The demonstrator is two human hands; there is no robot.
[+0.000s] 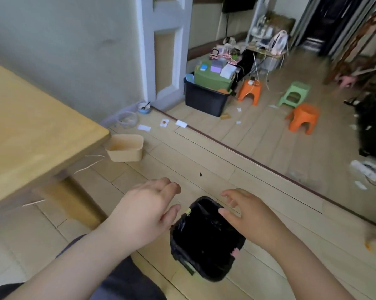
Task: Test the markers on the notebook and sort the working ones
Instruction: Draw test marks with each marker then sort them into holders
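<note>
- Pale wood flooring [204,152] fills the view; a wooden table [31,126] is seen at left.
- Left hand [148,211] and right hand [245,219] are held over a black-lined bin [206,241], fingers loosely spread, nothing gripped.
- No markers or notebook are visible.
- Risk, as judged: working markers could be binned by mistake if sorting is rushed away from the table.
</note>
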